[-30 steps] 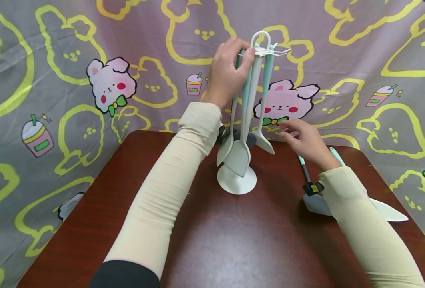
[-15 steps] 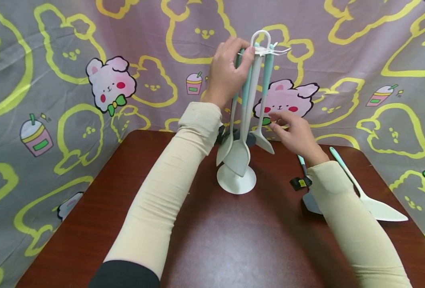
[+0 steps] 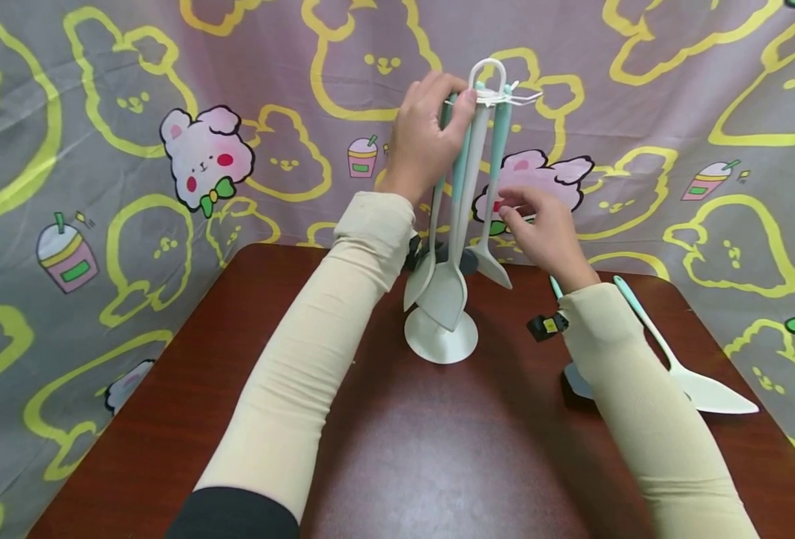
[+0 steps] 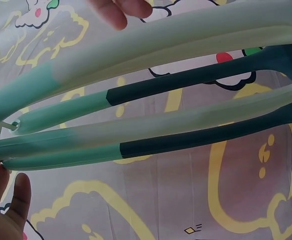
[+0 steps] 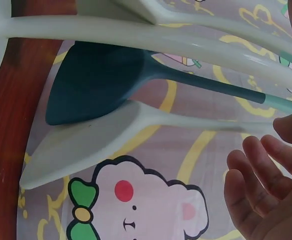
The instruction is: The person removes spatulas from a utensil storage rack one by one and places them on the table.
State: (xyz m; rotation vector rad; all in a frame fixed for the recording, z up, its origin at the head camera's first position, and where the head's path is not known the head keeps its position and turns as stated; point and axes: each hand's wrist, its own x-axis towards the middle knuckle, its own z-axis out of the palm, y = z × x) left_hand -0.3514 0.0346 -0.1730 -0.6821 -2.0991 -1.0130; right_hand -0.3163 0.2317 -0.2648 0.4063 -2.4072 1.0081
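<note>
A white utensil stand (image 3: pixel 461 346) holds several hanging turners and spatulas with mint-green handle ends. My left hand (image 3: pixel 431 135) grips the top of the stand, its thumb at the hook ring beside a handle. In the left wrist view, fingertips (image 4: pixel 20 197) show right at the handle ends. Raised at the stand's right side, my right hand (image 3: pixel 546 228) has bent, spread fingers and holds nothing. Its fingertips come close to the handle of the white turner (image 3: pixel 494 271) hanging there. The right wrist view shows that white turner (image 5: pixel 86 142) beside a dark teal turner (image 5: pixel 96 87).
A white turner (image 3: pixel 714 391) with a mint handle lies on the dark red table (image 3: pixel 397 464) at the right. Next to it is a grey-headed utensil (image 3: pixel 576 380), partly hidden by my right forearm. A patterned cloth (image 3: pixel 290 60) hangs behind the table.
My right hand has moved left and up toward the stand, nearing the hanging white turner. My left hand keeps its grip at the stand's top.
</note>
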